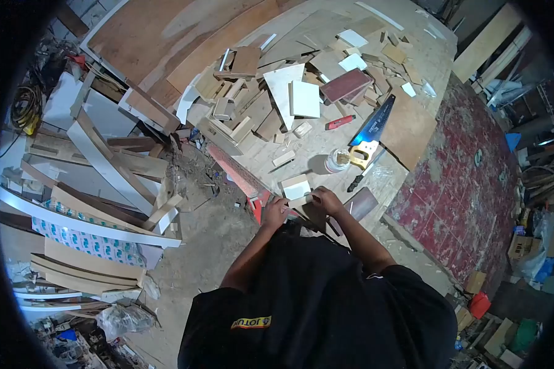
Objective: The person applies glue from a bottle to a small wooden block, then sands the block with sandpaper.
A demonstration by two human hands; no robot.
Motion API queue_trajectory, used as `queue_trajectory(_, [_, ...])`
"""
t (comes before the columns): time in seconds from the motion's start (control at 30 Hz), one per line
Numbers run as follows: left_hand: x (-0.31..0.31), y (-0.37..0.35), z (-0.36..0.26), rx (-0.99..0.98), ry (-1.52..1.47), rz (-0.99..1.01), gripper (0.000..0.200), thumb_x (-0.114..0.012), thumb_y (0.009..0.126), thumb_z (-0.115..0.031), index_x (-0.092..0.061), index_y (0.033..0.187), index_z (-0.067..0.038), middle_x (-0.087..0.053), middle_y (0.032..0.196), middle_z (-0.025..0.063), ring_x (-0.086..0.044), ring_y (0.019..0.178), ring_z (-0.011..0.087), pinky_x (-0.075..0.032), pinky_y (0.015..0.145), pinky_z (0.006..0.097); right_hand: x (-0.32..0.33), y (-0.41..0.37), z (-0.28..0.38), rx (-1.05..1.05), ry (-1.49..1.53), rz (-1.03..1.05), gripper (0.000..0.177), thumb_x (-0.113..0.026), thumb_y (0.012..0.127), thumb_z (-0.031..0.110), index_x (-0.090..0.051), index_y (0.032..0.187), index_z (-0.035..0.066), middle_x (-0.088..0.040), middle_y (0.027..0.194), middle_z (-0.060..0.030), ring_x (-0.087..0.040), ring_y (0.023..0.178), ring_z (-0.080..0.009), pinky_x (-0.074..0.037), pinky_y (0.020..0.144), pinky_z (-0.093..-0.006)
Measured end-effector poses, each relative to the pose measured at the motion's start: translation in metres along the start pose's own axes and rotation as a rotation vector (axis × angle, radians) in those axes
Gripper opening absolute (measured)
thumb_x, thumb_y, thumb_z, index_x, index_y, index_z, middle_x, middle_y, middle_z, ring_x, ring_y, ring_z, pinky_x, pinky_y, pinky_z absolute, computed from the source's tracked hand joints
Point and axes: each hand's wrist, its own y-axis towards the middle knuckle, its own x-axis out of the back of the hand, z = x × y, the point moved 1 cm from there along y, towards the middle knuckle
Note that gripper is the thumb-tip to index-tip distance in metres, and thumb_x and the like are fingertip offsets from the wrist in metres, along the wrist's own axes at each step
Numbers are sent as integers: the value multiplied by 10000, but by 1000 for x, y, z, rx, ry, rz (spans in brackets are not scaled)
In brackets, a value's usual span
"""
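Note:
Close to my body, at the near edge of the worktable, a small pale wooden strip (300, 201) lies between my two hands. My right hand (327, 202) is closed, with its fingertips pinching the strip's right end. At the other end my left hand (275, 212) is also closed, its fingers against the strip. Just beyond is a small block with a white face (296, 186). A brownish flat panel (361, 203) lies to the right of my right hand. Part of what lies under my hands is hidden.
On the worktable (264, 161) are an open jar (337, 161), a handsaw (374, 128), a black-handled tool (354, 183), a red utility knife (340, 122) and heaped wood offcuts (271, 114). Curved boards (95, 224) crowd the left floor. A red tiled surface (452, 178) lies right.

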Motion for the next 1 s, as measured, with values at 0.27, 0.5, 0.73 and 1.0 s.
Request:
queue_trajectory(0.27, [2,2,4,5,-18,12,332,-701,729,-109,-624,1048,-51,-594,989,131,-593,935,326,-487,797,401,-1,3,7,-38,18,-26,269,-643,744,106,-622,1009,63,-584,918,-132,-591,859,-314,-486,765,-391])
queue_trajectory(0.5, [3,0,1,34,-31,16,323,-706,735,-111,-624,1041,-49,-598,998,125,-595,947,320,-488,803,396,-8,3,-2,-47,1,-30,291,-655,730,103,-621,1018,67,-582,909,-135,-591,849,-313,-488,763,-388])
queue_trajectory(0.73, [3,0,-6,97,-59,-16,366,-711,718,-71,-587,1059,-30,-616,982,125,-625,911,290,-506,783,380,2,4,8,-71,-6,5,338,-693,712,95,-629,1044,70,-596,866,-125,-604,843,-282,-496,752,-371])
queue_trajectory(1.0, [-11,-1,11,279,-249,-114,319,-702,767,-136,-588,1024,16,-678,852,150,-681,773,239,-533,702,324,-8,1,-2,-273,169,-126,234,-728,748,178,-663,928,43,-668,849,-139,-649,742,-242,-508,685,-334])
